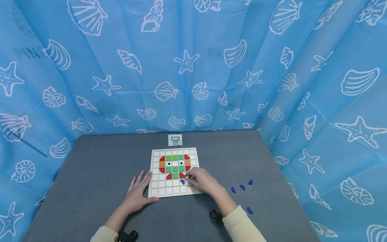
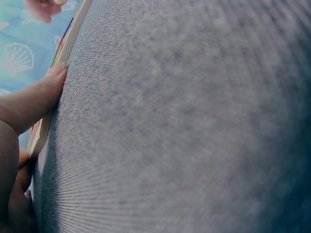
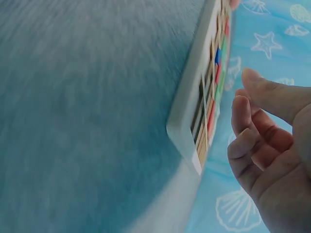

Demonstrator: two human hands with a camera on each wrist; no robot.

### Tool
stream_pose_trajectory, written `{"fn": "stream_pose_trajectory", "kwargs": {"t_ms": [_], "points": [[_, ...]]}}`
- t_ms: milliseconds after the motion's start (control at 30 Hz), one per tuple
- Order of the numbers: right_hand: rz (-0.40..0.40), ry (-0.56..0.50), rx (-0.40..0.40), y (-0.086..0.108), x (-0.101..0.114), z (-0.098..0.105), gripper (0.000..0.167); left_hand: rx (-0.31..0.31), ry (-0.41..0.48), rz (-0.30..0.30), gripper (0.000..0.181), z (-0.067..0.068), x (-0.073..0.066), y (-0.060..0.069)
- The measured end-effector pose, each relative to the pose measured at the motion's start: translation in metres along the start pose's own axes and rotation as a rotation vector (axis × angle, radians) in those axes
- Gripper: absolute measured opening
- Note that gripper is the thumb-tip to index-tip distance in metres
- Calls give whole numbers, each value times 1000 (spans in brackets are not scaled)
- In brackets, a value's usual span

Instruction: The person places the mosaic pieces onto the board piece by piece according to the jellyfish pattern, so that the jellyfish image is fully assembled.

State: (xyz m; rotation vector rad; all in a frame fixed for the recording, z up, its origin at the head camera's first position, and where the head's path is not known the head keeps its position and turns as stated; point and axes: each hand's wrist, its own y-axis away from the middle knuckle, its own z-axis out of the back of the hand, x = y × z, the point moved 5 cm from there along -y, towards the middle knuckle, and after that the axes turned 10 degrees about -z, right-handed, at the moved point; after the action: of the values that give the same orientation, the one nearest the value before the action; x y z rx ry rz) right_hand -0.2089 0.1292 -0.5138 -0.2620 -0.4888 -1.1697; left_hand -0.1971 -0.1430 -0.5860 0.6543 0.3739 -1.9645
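Note:
A pale square grid board (image 1: 161,192) lies on the grey table, bearing a figure of red, green and orange tiles with two eye tiles (image 1: 168,164). My left hand (image 1: 136,195) rests at its near left corner, fingers along the left side and thumb (image 2: 53,77) against the front edge. Over the board's right part hovers my right hand (image 1: 203,181), its fingers loosely bent. The right wrist view shows this hand (image 3: 272,145) with no piece visible in it. Just left of its fingertips, a blue half-round tile (image 1: 182,182) sits on the board below a red tile (image 1: 181,175).
Several blue half-round pieces (image 1: 242,187) lie on the table right of the board, one of them (image 1: 250,210) nearer the front. A small picture card (image 1: 175,139) lies behind the board. A blue shell-patterned curtain (image 1: 187,101) hangs behind and beside the grey table (image 1: 105,168).

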Motion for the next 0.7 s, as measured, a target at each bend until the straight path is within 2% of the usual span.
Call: {"fn": "stream_pose_trajectory", "kwargs": {"t_ms": [333, 600, 700], "points": [[-108, 0, -65, 24, -29, 17, 21, 2, -6, -2, 119, 1, 0, 0], [-159, -4, -117, 48, -58, 22, 22, -40, 1, -19, 118, 1, 0, 1], [-210, -8, -119, 59, -69, 25, 23, -47, -5, -27, 117, 0, 1, 0]]}}
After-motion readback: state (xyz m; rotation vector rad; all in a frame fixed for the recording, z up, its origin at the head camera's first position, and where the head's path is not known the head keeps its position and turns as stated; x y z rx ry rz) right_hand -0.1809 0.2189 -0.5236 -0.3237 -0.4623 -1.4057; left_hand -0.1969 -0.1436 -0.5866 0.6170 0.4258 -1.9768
